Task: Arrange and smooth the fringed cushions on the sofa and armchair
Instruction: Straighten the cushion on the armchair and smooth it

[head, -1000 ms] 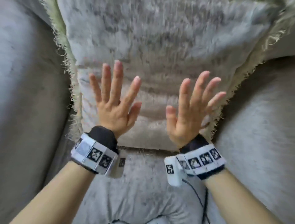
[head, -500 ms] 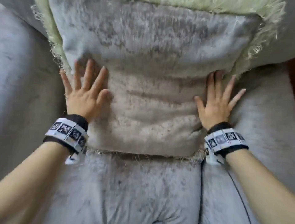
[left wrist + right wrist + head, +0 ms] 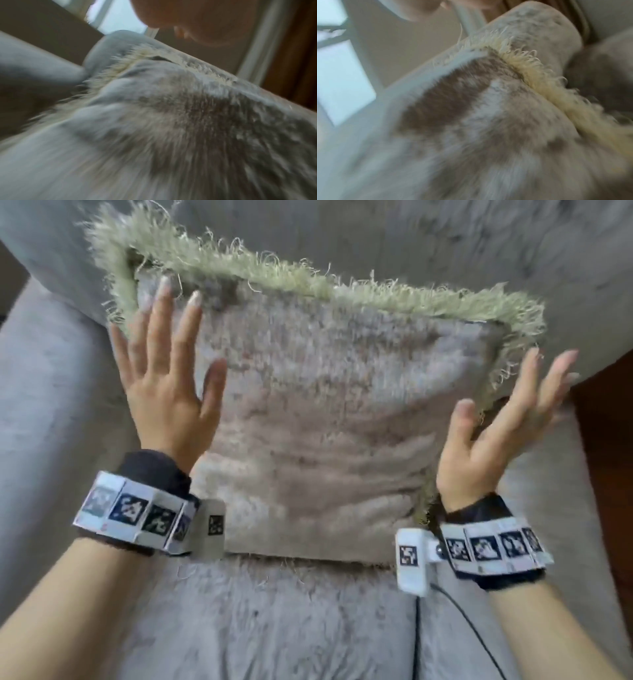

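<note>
A plush grey-beige cushion (image 3: 325, 419) with a pale green fringe (image 3: 274, 273) leans against the back of a grey armchair (image 3: 428, 244). My left hand (image 3: 164, 364) is spread flat over the cushion's upper left part, fingers straight. My right hand (image 3: 507, 419) is at the cushion's right edge, fingers straight and fanned, seemingly lifted off the fabric. Both wrist views are blurred; they show the cushion's pile (image 3: 171, 121) and its yellowish fringe (image 3: 530, 70) close up.
The armchair's left arm (image 3: 44, 405) and right arm (image 3: 548, 474) flank the cushion closely. The grey seat (image 3: 274, 621) lies below it. A black cable (image 3: 455, 607) trails from my right wrist. Dark wooden floor (image 3: 609, 440) shows at the far right.
Both hands have slid up from the cushion's middle sides toward its upper part; the right hand has tilted outward at the right edge. The view now takes in the cushion's top fringe.
</note>
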`<state>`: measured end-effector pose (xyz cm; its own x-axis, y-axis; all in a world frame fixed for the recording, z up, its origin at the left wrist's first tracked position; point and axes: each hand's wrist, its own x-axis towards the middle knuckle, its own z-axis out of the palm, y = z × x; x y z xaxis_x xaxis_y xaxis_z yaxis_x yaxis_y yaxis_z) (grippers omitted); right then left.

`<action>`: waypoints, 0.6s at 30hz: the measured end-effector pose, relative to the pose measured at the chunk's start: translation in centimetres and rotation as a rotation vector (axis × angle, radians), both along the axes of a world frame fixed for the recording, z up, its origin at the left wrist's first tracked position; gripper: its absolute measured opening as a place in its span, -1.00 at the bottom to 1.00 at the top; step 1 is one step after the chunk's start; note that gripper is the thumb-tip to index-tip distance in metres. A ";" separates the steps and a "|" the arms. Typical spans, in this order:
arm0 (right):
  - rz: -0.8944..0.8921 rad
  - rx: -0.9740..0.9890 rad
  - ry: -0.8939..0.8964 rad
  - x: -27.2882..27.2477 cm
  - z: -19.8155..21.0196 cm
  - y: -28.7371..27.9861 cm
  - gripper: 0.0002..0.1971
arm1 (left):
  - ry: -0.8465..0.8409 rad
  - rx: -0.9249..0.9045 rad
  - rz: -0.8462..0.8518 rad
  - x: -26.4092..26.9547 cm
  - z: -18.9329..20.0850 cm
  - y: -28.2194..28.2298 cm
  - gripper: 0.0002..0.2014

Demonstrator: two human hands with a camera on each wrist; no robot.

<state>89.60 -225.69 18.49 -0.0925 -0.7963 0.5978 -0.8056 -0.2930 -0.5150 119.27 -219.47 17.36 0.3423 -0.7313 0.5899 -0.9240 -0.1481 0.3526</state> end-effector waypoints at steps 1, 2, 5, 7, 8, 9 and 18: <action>-0.023 0.099 -0.076 -0.5 -1.2 1.0 -0.29 | 0.106 -0.004 0.062 0.6 -1.2 1.3 -0.46; -0.062 0.274 -0.153 -0.9 -2.8 1.6 -0.21 | 0.298 0.058 0.132 1.3 -3.1 2.4 -0.39; -0.120 0.790 -0.493 -0.8 -7.8 1.6 -0.17 | 0.899 0.402 0.274 1.3 -7.5 3.3 -0.23; -0.138 0.880 -0.560 -0.4 -9.2 0.7 -0.28 | 0.973 0.520 0.337 0.9 -8.0 2.7 -0.29; -0.179 0.884 -0.528 -0.2 -9.3 0.3 -0.30 | 0.931 0.514 0.382 0.8 -7.7 2.4 -0.33; -0.225 0.856 -0.484 -0.2 -9.1 0.2 -0.34 | 0.885 0.487 0.416 0.7 -7.1 2.4 -0.37; -0.262 0.946 -0.385 -1.7 -9.7 2.8 -0.41 | 0.904 0.448 0.461 0.7 -7.7 5.1 -0.40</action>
<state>87.91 -222.92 8.82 -0.3807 -0.8505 -0.3629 -0.5191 0.5214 -0.6772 120.00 -214.38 9.66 0.8076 -0.5074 -0.3004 -0.1765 -0.6941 0.6979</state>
